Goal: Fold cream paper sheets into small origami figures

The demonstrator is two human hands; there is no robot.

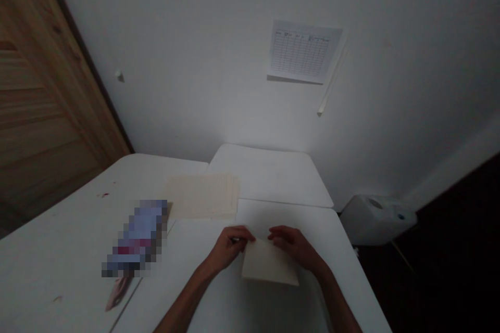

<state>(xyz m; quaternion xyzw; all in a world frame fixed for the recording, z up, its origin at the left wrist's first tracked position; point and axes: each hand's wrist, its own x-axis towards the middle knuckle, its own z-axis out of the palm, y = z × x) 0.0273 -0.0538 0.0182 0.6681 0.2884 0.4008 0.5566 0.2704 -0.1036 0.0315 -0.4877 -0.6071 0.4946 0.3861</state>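
Cream paper sheet (269, 265), seen at the centre of the figure, lies on a white table top (344, 276) with its upper edge between the 2 hands. Left hand (228, 248): half-closed, fingers curled towards the sheet's upper left corner. Right hand (292, 247): also half-closed, fingers curved over the upper right part of the edge. The fingers hide the contact points, so a true pinch cannot be told from a light touch in either hand. Technique, as judged from this placing: the 2 hands sit at matching height on opposite sides of the sheet, which favours an even hold; light fingertip pressure would help keep the paper square and free of stray creases.

Taking the hands as the centre of a clock face, a stack of cream paper (201, 196) lies at 11 o'clock. A pixelated packet (136, 237), its detail obscured, lies at 9 to 10 o'clock on a second white table top (58, 250), with a pink item (118, 292) projecting from beneath it. A third white table top (273, 171) stands at 12 o'clock. Further out, a printed grid chart (302, 51) hangs on the wall at 12 to 1 o'clock, a wooden panel (42, 114) stands at 10 o'clock and a white plastic container (375, 218) sits at 2 to 3 o'clock.
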